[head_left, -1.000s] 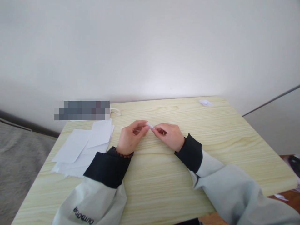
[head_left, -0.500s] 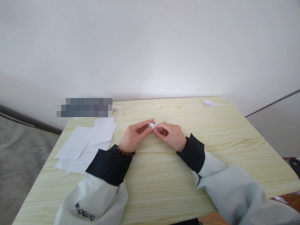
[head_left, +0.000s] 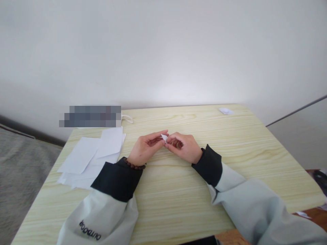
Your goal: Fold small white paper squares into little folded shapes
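Between my two hands, over the middle of the table, is a small piece of folded white paper [head_left: 164,137]. My left hand [head_left: 146,147], with a dark bead bracelet at the wrist, pinches it from the left between thumb and fingers. From the right, the thumb and index finger of my right hand [head_left: 185,147] close on its near edge. Only a pointed tip of the paper shows; my fingers cover the rest. Left of my left hand lies a loose pile of white paper sheets [head_left: 79,154], partly under my sleeve.
A folded white paper piece [head_left: 226,111] lies near the table's far right corner. At the back left sits a blurred-out object [head_left: 93,115] with a white cord loop [head_left: 127,118]. The pale wood-grain table [head_left: 224,132] meets a white wall [head_left: 173,51] behind.
Both hands stay on the folded paper; the fingers of my right hand have shifted slightly on it. The whole view has moved a little.
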Available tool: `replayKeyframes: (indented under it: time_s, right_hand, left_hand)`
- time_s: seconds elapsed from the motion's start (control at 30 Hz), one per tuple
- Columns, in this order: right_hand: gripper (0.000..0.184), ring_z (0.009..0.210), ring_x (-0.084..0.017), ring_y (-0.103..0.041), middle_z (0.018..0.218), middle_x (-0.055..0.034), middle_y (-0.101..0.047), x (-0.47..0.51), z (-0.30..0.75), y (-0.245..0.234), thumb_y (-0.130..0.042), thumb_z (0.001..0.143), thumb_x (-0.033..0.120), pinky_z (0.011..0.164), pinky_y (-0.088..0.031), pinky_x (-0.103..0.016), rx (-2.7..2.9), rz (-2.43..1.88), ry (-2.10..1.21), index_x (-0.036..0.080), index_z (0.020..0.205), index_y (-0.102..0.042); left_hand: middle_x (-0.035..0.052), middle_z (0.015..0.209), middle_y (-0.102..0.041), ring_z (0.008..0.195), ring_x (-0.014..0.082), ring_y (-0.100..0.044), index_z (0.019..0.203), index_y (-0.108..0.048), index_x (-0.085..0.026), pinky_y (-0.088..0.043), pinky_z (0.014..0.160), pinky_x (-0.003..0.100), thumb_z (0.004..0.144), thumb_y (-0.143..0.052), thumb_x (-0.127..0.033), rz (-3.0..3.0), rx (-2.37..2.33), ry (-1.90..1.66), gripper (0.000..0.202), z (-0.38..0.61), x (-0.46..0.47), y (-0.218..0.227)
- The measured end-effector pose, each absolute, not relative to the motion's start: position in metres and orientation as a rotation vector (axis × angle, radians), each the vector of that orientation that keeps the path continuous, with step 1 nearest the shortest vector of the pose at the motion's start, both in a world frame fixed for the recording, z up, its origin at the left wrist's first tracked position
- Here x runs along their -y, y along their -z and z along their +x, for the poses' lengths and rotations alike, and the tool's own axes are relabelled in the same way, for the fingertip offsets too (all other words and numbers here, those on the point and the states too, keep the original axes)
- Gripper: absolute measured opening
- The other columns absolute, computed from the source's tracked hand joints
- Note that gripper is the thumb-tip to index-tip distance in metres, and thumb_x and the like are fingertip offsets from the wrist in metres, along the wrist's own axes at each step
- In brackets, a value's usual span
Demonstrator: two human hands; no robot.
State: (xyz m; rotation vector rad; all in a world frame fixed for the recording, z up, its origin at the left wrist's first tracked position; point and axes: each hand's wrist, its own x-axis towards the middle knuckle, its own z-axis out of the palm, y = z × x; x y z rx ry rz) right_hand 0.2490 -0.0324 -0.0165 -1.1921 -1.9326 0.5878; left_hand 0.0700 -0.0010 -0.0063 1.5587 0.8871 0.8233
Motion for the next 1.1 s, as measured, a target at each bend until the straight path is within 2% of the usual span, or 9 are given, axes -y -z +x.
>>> replayKeyframes:
  time_s: [0.2,0.57,0.7,0.9,1.03,1.1]
  right_hand:
    - [0.013,0.047,-0.005,-0.050,0.064,0.0032,-0.063,0.0311,0.2505,0.0169,-0.062,0.080,0.030,0.044,-0.038,-0.017,1.865,-1.189,-0.699,0.018,0.083,-0.059]
    - [0.015,0.047,-0.007,-0.055,0.067,0.0009,-0.066,0.0311,0.2482,0.0179,-0.059,0.079,0.028,0.044,-0.041,-0.017,1.772,-1.165,-0.800,0.019,0.090,-0.053]
    - [0.012,0.046,-0.008,-0.057,0.065,0.0023,-0.067,0.0325,0.2474,0.0173,-0.055,0.080,0.024,0.048,-0.043,-0.018,1.841,-1.238,-0.623,0.020,0.090,-0.050]
    - [0.011,0.044,-0.008,-0.056,0.064,0.0039,-0.067,0.0339,0.2463,0.0162,-0.052,0.082,0.025,0.047,-0.038,-0.018,1.958,-1.376,-0.279,0.021,0.092,-0.053]
    - [0.017,0.047,-0.007,-0.057,0.077,0.0013,-0.070,0.0327,0.2470,0.0155,-0.050,0.085,0.027,0.050,-0.039,-0.018,2.032,-1.326,-0.231,0.020,0.100,-0.055]
    - [0.015,0.049,-0.007,-0.058,0.080,0.0005,-0.071,0.0320,0.2475,0.0154,-0.049,0.086,0.026,0.051,-0.039,-0.018,2.049,-1.310,-0.217,0.020,0.096,-0.057]
  left_hand:
    - [0.0072,0.102,-0.071,0.093,0.0210,-0.066,0.114,-0.063,-0.014,-0.052,0.089,0.034,0.074,-0.067,-0.038,1.557,-0.875,-0.813,0.046,0.0692,0.0001,0.0074]
    - [0.0105,0.114,-0.066,0.102,0.0246,-0.064,0.116,-0.061,-0.011,-0.050,0.093,0.037,0.075,-0.065,-0.041,1.586,-0.909,-0.841,0.051,0.0741,0.0046,0.0067]
    - [0.0093,0.115,-0.066,0.103,0.0237,-0.063,0.114,-0.063,-0.013,-0.050,0.094,0.036,0.077,-0.063,-0.039,1.667,-0.920,-0.876,0.046,0.0745,0.0040,0.0103]
    - [0.0083,0.114,-0.066,0.101,0.0216,-0.064,0.113,-0.064,-0.015,-0.051,0.092,0.035,0.077,-0.062,-0.031,1.741,-0.952,-0.910,0.040,0.0751,0.0048,0.0105]
    - [0.0077,0.113,-0.067,0.100,0.0211,-0.064,0.114,-0.064,-0.016,-0.051,0.091,0.035,0.078,-0.059,-0.030,1.782,-0.924,-0.889,0.039,0.0756,0.0052,0.0107]
    - [0.0080,0.111,-0.068,0.098,0.0206,-0.065,0.115,-0.063,-0.015,-0.052,0.090,0.033,0.078,-0.058,-0.029,1.816,-0.922,-0.886,0.040,0.0758,0.0055,0.0114]
